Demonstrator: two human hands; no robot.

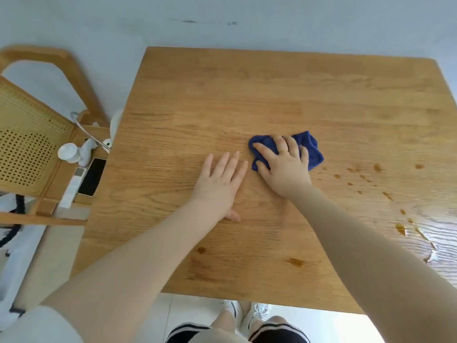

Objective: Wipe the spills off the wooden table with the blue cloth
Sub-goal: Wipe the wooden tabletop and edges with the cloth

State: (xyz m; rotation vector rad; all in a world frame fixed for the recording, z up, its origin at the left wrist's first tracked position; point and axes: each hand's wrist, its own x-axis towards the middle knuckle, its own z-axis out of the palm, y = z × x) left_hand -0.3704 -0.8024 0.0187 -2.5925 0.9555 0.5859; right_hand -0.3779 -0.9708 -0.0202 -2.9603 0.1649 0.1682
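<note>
Fingers (262, 149) of the right hand (284, 167) are spread wide and pressed flat on the bunched blue cloth (312, 151), which lies near the middle of the wooden table (222, 95); a gold ring (283, 152) sits on one finger. The left hand (220, 179) rests just beside it, palm down on bare wood, fingers straight and together, holding nothing. Brown spills (376, 167) dot the table to the right of the cloth, with a larger wet patch (420, 233) nearer the right edge. On the chair (32, 134) at the left lie a phone (92, 177) and a white remote (73, 188).
</note>
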